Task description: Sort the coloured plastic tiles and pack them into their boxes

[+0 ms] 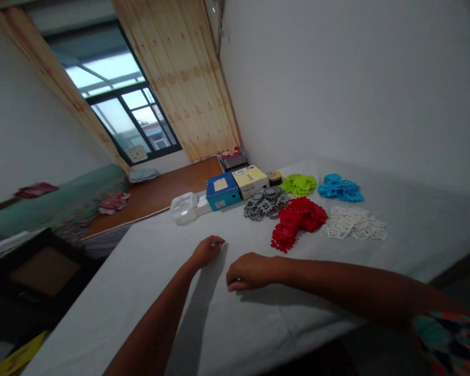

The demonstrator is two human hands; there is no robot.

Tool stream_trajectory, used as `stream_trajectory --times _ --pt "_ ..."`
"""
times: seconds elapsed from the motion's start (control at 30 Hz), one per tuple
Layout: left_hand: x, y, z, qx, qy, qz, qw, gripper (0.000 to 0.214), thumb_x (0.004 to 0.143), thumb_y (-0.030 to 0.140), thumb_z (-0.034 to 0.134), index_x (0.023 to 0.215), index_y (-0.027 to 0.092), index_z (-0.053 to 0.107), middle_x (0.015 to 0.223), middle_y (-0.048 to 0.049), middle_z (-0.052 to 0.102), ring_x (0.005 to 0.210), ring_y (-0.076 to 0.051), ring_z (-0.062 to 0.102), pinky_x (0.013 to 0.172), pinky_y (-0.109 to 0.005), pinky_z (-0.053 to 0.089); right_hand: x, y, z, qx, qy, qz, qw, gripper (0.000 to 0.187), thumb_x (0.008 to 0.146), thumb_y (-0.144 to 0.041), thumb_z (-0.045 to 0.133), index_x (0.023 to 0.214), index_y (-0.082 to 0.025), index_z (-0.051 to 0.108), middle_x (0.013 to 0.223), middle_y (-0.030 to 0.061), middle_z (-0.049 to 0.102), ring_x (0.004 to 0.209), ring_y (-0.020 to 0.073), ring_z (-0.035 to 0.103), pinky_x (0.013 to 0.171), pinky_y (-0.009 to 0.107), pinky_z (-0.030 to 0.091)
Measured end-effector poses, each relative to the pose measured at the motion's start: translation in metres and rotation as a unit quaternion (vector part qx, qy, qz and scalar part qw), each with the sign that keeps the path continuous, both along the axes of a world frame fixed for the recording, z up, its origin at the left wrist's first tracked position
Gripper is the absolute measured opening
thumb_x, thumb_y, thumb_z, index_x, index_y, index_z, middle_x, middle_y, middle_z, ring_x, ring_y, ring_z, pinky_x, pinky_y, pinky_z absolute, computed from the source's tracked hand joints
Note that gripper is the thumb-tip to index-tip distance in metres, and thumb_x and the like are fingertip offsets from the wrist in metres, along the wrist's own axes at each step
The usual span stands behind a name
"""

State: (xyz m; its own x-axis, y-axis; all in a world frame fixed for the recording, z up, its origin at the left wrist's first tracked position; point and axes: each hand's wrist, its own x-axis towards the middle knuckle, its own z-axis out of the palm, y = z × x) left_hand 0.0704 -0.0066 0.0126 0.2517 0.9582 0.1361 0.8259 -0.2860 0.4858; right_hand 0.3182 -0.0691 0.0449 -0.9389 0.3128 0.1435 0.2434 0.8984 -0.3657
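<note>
Red pieces point(297, 218), heaped on white cloth point(133, 277) just beyond the right hand point(247, 271); heap's long axis slants, near end leftward, far end rightward (single pieces too small to read for heading); grey pieces point(264, 202) close against its left, white pieces point(354, 223) just right; left hand point(208, 251) well apart; both hands curled narrow, low over the cloth; anything pinched, cannot tell; step judged a pause or small fingerwork; picking from the heap would call for a forward reach, fingers spread.
</note>
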Motion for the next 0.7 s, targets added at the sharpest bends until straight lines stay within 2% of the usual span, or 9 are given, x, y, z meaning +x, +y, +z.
stream_trajectory --times 0.1,0.23,0.43,0.57,0.7 --pt "0.022 0.007 -0.008 0.009 0.014 0.011 1.0 0.03 0.078 0.017 0.053 0.097 0.022 0.075 0.105 -0.0048 0.075 0.102 -0.021 0.066 0.096 -0.032 0.048 -0.022 0.013 -0.028 -0.068 0.052 -0.025 0.996 0.025 0.093 -0.034 0.055 0.097 -0.018 0.074 0.09 0.005 0.075 0.076 0.0149 0.065 0.065 0.022 0.041" --pt "0.028 0.013 -0.019 0.009 -0.038 0.048 0.998 0.029 0.08 0.014 0.053 0.095 0.023 0.075 0.102 -0.0017 0.075 0.099 -0.018 0.067 0.093 -0.03 0.049 -0.018 0.022 -0.051 -0.121 0.117 -0.062 0.984 0.024 0.091 -0.029 0.055 0.097 -0.015 0.073 0.09 0.0059 0.074 0.078 0.0145 0.064 0.072 0.022 0.043" --pt "0.026 0.008 -0.028 0.024 -0.077 0.05 0.995 0.028 0.079 0.012 0.054 0.094 0.024 0.075 0.101 -0.0009 0.074 0.098 -0.016 0.066 0.093 -0.028 0.048 -0.006 0.019 -0.049 -0.181 0.131 -0.063 0.973 0.023 0.089 -0.029 0.055 0.093 -0.017 0.073 0.085 0.0047 0.073 0.075 0.0146 0.063 0.071 0.023 0.044" --pt "0.028 0.005 -0.027 0.016 -0.084 0.044 0.995 0.028 0.079 0.013 0.054 0.094 0.025 0.075 0.1 -0.0001 0.074 0.098 -0.017 0.065 0.094 -0.029 0.048 -0.004 0.02 -0.047 -0.219 0.131 -0.088 0.963 0.024 0.088 -0.032 0.055 0.088 -0.016 0.074 0.077 0.0041 0.07 0.066 0.0137 0.059 0.062 0.023 0.042" --pt "0.029 0.003 -0.026 0.011 -0.077 0.04 0.996 0.031 0.078 0.011 0.054 0.095 0.025 0.075 0.101 -0.0005 0.074 0.098 -0.018 0.065 0.093 -0.031 0.048 -0.001 0.02 -0.048 -0.241 0.128 -0.094 0.957 0.025 0.089 -0.033 0.055 0.088 -0.017 0.073 0.077 0.0042 0.069 0.065 0.0135 0.058 0.062 0.023 0.042"
